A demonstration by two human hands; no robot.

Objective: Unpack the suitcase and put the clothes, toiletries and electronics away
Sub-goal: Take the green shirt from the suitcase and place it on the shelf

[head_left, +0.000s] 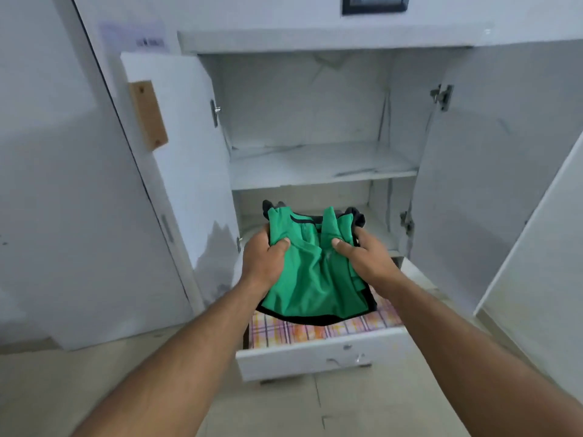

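Holding a folded green garment [310, 272] between them, the left hand [266, 258] and right hand [367, 257] each grip one side of it, thumbs pressed on top and fingers curled underneath. The garment has dark trim, and something dark seems to be folded beneath it; I cannot tell whether that is a second piece. It hangs in the air in front of the open cabinet [318, 165], over the back part of the pulled-out drawer [315, 357] and level with the lower compartment. A checked cloth [315, 331] already lies in the drawer, showing along its front edge.

This looks like the clothes-storing step, with one item about to be placed. The next move calls for choosing between the drawer and the lower compartment, then lowering the bundle flat so the fold keeps, and letting go with both hands together. The suitcase is out of sight.
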